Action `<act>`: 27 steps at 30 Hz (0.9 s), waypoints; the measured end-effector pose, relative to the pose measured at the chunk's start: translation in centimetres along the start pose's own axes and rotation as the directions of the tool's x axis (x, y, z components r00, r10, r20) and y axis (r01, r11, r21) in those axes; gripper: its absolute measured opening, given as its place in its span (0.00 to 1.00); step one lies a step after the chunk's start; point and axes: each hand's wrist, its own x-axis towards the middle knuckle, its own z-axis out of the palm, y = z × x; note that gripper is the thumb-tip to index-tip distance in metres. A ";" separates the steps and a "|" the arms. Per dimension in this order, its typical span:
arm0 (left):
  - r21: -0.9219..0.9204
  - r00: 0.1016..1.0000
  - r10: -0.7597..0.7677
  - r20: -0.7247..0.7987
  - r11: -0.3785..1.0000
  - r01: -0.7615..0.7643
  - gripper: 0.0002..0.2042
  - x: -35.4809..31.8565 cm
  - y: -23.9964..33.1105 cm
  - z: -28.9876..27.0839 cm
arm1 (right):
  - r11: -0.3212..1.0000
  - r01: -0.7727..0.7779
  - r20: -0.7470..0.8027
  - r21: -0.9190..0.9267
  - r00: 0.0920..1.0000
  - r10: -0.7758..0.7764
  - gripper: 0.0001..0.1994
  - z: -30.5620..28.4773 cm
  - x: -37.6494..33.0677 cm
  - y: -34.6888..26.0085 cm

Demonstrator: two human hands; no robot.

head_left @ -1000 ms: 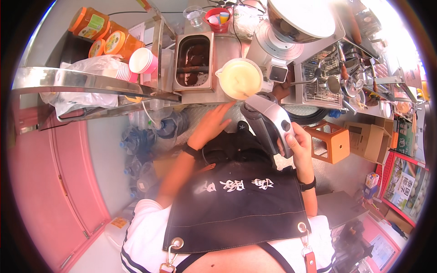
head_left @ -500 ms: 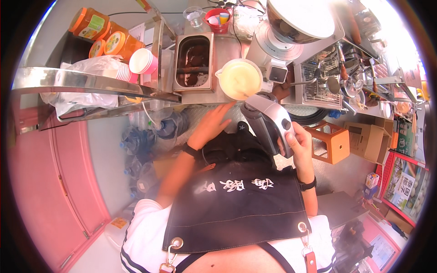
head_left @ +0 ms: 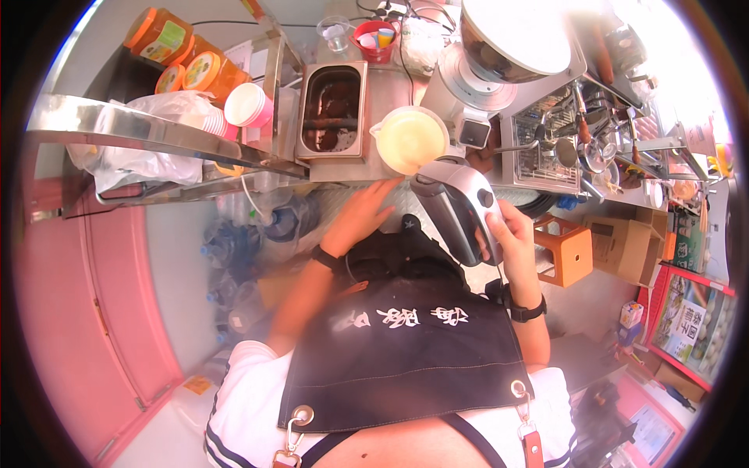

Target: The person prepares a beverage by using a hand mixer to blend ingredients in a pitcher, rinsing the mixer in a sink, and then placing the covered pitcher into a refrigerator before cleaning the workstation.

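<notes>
My right hand grips the handle of a silver and black hand mixer, tilted toward the counter. Its front end reaches over the near rim of a white pouring bowl, which holds a pale yellow liquid. The mixer's body hides the beaters. My left hand has its fingers stretched out, with the tips close to the bowl's near left side; whether they touch it I cannot tell. Left of the bowl sits a steel pan with a dark brown residue inside.
Behind the bowl stands a white appliance under a large round white vessel. Utensils crowd a wire rack at the right. A steel shelf with paper cups juts in at left. An orange stool stands on the floor.
The hand mixer's rear end has swung slightly, with my right wrist shifting a little to the right. My left hand stays nearly in place. The view has shifted slightly.
</notes>
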 end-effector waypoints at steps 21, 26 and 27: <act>-0.057 0.992 -0.062 -0.110 0.997 0.056 0.26 -2.9 -1.6 -0.6 | 0.975 -0.173 0.154 -0.137 0.969 0.194 0.18 1.9 11.1 -7.0; -0.076 0.988 -0.050 -0.144 0.996 0.040 0.26 -3.3 -2.2 -0.6 | 0.968 -0.229 0.172 -0.106 0.954 0.245 0.19 2.9 12.2 -7.9; -0.077 0.988 -0.050 -0.146 0.996 0.039 0.26 -3.3 -2.5 -0.5 | 0.969 -0.234 0.168 -0.083 0.955 0.245 0.19 3.1 12.2 -7.9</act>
